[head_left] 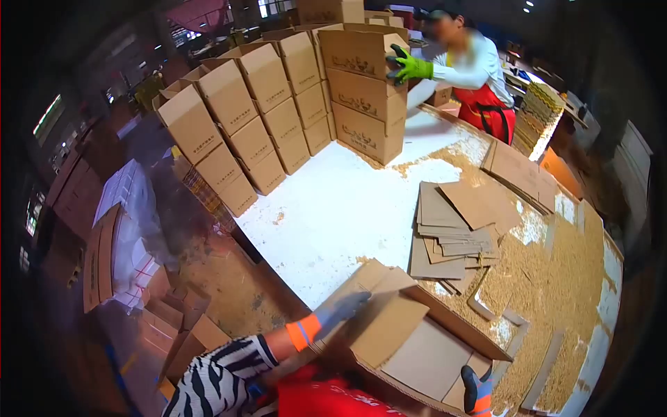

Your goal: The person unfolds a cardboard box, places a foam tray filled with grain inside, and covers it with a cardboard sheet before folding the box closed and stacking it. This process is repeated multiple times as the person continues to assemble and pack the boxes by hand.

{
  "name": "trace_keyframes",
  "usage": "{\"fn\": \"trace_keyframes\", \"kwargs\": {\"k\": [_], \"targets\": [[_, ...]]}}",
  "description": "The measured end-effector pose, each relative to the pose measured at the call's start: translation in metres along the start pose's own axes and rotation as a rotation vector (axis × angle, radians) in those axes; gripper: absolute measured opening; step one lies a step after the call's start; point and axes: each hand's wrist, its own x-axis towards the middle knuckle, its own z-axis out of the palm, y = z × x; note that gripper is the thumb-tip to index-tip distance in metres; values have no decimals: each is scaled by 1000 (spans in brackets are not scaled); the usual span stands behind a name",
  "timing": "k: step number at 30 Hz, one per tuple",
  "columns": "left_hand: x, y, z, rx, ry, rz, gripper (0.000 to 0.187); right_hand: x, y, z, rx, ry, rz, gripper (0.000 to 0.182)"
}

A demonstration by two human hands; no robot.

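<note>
An open cardboard box (406, 333) lies tilted at the table's near edge, right in front of my body, with its inside facing up. My left hand (346, 306), in a grey glove with an orange cuff, rests on the box's left flap with its fingers stretched out. At the right end of the box is my right hand (476, 389), gloved in dark grey and orange. Its fingers lie inside the end wall and its thumb is apart on the other side, gripping the wall.
Stacked printed cartons (243, 118) line the table's far left side. Flat cardboard pieces (451, 236) lie beside the box, with brown granular material (542, 278) scattered to the right. Across the table, a person with a green glove (410, 67) touches a carton stack. Folded cardboard (184, 333) sits left.
</note>
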Motion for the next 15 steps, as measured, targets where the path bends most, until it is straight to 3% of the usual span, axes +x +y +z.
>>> {"fn": "trace_keyframes", "kwargs": {"k": [1,3,5,6,7,10,11,12,15], "targets": [[6,-37,-11,-15,52,28,47,-5,-6,-7,-11,-2,-18,70],[4,-39,8,-190,105,117,45,-3,-13,-17,-895,81,-129,63],[12,-30,2,267,114,146,52,7,-25,-3,-485,49,-32,60],[40,-74,-22,162,103,188,51,5,-34,1,-292,38,32,58],[43,-50,-36,166,152,235,48,13,-42,14,-77,39,10,63],[71,35,-115,-235,132,219,44,57,-133,128,252,-21,-71,63],[77,60,-146,-387,102,222,43,80,-148,162,306,-12,-35,75],[77,77,-179,-533,69,229,42,97,-169,203,353,-26,8,66],[67,96,-284,-833,-10,309,40,168,-149,303,388,-173,52,65]]}}
